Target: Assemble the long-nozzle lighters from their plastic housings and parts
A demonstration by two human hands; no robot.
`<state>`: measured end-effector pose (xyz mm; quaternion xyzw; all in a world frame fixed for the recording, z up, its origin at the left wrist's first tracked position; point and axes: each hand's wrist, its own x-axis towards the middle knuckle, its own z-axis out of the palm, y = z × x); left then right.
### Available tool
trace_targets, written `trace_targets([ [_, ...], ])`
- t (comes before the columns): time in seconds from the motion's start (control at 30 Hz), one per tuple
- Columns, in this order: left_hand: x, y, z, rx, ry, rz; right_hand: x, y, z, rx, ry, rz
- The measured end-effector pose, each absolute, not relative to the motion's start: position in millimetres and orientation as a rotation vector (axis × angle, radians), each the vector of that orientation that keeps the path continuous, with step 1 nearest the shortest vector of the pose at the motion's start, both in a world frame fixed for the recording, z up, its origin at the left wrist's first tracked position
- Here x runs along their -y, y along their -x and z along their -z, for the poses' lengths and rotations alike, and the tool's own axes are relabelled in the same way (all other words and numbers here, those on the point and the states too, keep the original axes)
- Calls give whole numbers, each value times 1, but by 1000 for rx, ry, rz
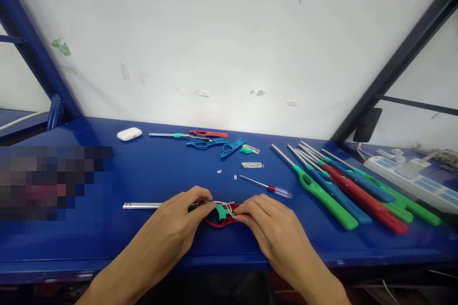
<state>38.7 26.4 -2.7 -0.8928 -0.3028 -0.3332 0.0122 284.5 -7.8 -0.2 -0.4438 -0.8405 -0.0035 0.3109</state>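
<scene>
A red gas lighter [214,225] lies opened up on the near part of the table, its metal tube [141,206] pointing left. Its green trigger [220,212] and thin white wires [229,207] show between my hands. My left hand [177,221] is closed round the lighter where tube and handle meet. On the handle's right side, my right hand [274,224] pinches with thumb and fingers; the exact part under its fingertips is hidden. A screwdriver [268,187] with a clear and red handle lies just beyond my right hand.
Several gas lighters [329,200] in green, blue and red lie at right, beside a white power strip [415,176]. Further back are blue casing halves [232,147], a red casing piece [211,133], a fuel tank [252,165] and a white earbud case [129,134]. A wall stands behind.
</scene>
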Motion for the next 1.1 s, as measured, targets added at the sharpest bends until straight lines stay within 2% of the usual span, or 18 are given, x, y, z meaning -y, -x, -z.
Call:
trace_targets([
  [1.1,-21,-39,-2,870,2709,1015,8,-285,-1,2247,1176,-22],
])
